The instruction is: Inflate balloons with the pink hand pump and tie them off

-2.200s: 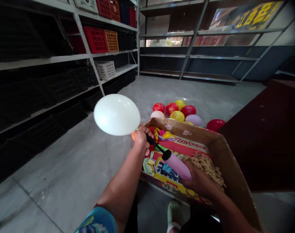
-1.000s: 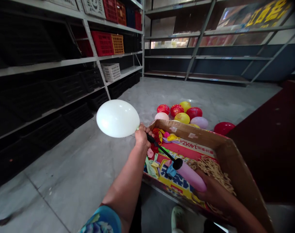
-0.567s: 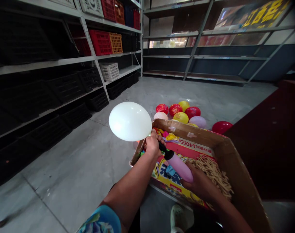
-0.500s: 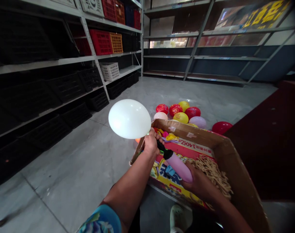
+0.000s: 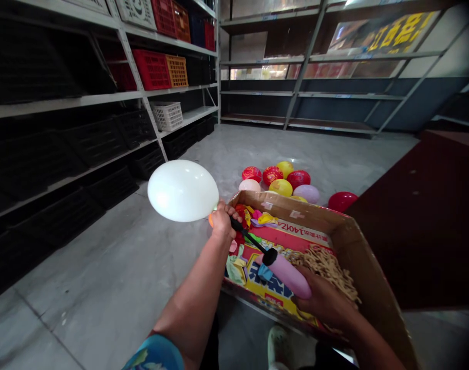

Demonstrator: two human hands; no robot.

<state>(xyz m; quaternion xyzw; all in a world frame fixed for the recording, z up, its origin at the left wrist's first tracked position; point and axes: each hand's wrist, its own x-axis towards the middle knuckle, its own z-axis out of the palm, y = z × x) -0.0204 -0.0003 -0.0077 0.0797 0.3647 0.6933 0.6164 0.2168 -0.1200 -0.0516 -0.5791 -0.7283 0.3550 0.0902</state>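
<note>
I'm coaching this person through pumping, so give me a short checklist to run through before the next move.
1. Left hand gripping the black end of the pump, at the white balloon's neck: ok.
2. Right hand closed on the pump's pink end: ok.
3. Black rod exposed between the hands: ok.
4. White balloon rounded out, with no visible tear: ok.
5. Tight seal at the balloon's neck: cannot tell, fingers hide it.
6. Limp balloons at hand in the cardboard box: ok.
</note>
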